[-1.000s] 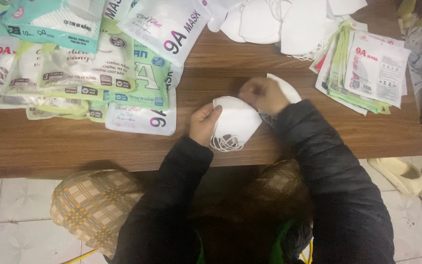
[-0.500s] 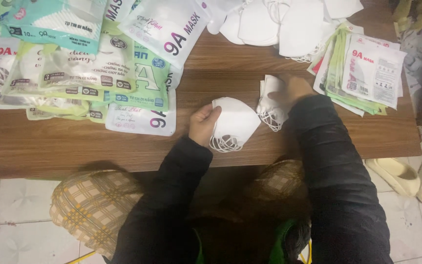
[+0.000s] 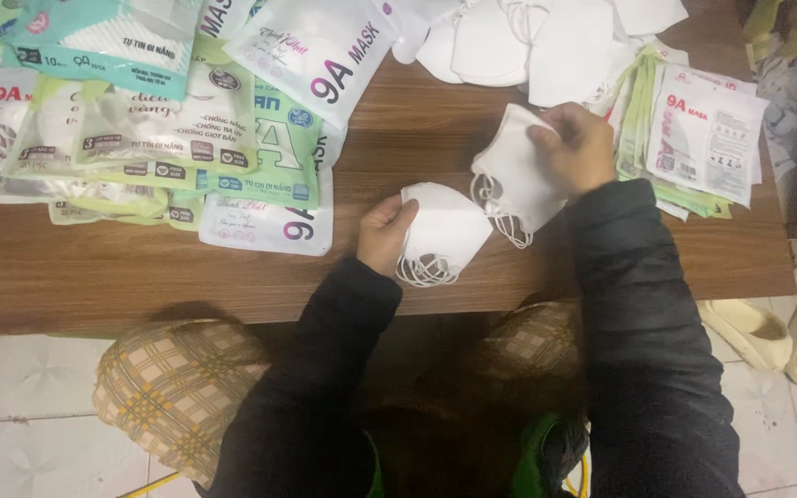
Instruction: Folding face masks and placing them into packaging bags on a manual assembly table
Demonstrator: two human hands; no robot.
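White mask (image 3: 449, 231) pinched at edge by left hand (image 3: 385, 232), ear loops dangling below. Second white mask (image 3: 518, 175) gripped by right hand (image 3: 578, 148), fingers closed, possibly more than one layer. Packaged masks (image 3: 186, 120) stacked left of left hand; loose mask pile (image 3: 528, 37) above right hand.

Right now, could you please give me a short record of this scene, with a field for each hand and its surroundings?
Left hand: holds a white face mask by its edge, low over the wooden table.
Right hand: grips a second white mask, raised above the table.
Far left of table: sealed mask packets, overlapping.
Far middle: loose white masks in a pile.
Right side: stack of flat packets.
Floor at right: pale slippers.
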